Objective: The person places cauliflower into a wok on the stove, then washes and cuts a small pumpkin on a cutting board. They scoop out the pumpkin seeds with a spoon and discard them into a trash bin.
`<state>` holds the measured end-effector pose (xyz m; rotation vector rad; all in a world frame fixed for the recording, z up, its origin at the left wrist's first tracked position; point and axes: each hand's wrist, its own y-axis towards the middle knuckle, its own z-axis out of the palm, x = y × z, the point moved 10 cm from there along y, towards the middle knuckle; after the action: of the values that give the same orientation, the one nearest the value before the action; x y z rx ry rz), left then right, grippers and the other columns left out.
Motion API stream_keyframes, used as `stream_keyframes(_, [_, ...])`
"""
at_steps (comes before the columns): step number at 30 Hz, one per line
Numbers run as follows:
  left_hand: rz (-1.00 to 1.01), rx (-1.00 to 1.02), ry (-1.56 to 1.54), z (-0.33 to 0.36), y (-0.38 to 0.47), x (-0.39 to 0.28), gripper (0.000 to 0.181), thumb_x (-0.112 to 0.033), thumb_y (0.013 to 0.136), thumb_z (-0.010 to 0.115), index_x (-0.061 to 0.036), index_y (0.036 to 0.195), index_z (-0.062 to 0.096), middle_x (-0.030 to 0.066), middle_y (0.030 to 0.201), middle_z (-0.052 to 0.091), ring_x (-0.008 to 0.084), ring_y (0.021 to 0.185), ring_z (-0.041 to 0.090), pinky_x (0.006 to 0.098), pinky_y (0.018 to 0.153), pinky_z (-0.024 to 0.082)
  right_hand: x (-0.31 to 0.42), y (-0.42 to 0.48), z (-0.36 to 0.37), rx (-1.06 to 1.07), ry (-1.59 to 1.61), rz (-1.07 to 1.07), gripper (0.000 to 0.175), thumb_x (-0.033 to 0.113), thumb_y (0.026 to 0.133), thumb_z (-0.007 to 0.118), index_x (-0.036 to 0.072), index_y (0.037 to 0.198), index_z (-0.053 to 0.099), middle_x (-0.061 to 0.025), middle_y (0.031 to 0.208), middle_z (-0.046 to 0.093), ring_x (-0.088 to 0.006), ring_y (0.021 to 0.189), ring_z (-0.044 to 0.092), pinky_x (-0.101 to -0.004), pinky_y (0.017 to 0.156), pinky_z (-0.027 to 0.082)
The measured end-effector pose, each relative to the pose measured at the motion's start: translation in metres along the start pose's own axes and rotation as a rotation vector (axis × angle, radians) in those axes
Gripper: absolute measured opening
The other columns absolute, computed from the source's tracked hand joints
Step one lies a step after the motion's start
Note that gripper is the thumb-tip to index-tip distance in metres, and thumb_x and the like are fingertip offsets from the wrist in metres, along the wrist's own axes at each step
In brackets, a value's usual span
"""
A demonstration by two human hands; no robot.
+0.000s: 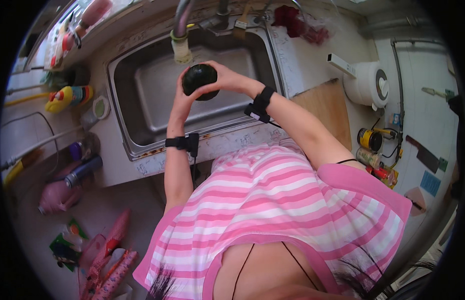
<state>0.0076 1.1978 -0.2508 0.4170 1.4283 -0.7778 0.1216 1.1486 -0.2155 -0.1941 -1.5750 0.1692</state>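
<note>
A round, dark green, glossy fruit or vegetable, perhaps a small squash (201,80), is held between my two hands above a stainless steel sink (157,120). My left hand (183,98) grips its left and lower side. My right hand (221,79) wraps its right side, with fingers over the top and the thumb across the front. Just above and to the left of it hangs the faucet's nozzle (182,50); whether water runs is not clear. Black straps with small devices sit around both wrists.
A wooden board (328,112) lies right of the sink, near a white electric pot (367,84). A paintbrush (241,24) rests at the back rim, and a red plastic bag (300,26) lies behind right. A yellow bottle (69,98) and a blue flask (83,170) are at left.
</note>
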Motion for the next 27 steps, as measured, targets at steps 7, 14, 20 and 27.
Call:
stream_keyframes(7, [0.288,0.132,0.482,0.057,-0.007,-0.029,0.086,-0.009,0.061,0.088,-0.0079,0.134,0.043,0.01,0.134,0.05,0.0233,0.123,0.048,0.0362,0.104,0.039,0.043,-0.059,-0.011,-0.121,-0.455,-0.465,0.077,0.019,0.06,0.085,0.009,0.128,0.05,-0.0142,0.122,0.057,-0.0346,0.115,0.052,-0.0421,0.098,0.042])
stream_keyframes(14, [0.319,0.112,0.404,0.087,-0.028,-0.034,0.078,-0.004,0.065,0.081,-0.0052,0.134,0.045,0.0118,0.13,0.053,0.0222,0.118,0.051,0.034,0.103,0.039,0.033,-0.1,-0.036,-0.281,-0.379,-0.444,0.077,0.019,0.063,0.084,0.007,0.129,0.047,-0.0152,0.123,0.054,-0.0313,0.116,0.051,-0.0411,0.103,0.039])
stream_keyframes(20, [0.239,-0.11,0.471,0.103,-0.017,-0.026,0.082,-0.012,0.064,0.086,-0.0004,0.132,0.044,0.014,0.129,0.05,0.0247,0.116,0.051,0.0357,0.1,0.039,0.031,-0.179,-0.071,-0.509,-0.507,-0.395,0.086,0.014,0.07,0.076,0.008,0.144,0.032,-0.0191,0.136,0.042,-0.0372,0.124,0.044,-0.0419,0.106,0.037])
stream_keyframes(27, [0.532,-0.191,1.05,0.102,0.001,-0.029,0.076,-0.009,0.061,0.081,-0.0015,0.129,0.048,0.0208,0.121,0.054,0.0382,0.113,0.051,0.0455,0.098,0.041,-0.074,-0.473,-0.237,-1.183,-0.153,0.053,0.038,0.016,0.084,0.071,0.001,0.116,0.057,-0.0097,0.111,0.062,-0.0183,0.101,0.06,-0.0344,0.09,0.05])
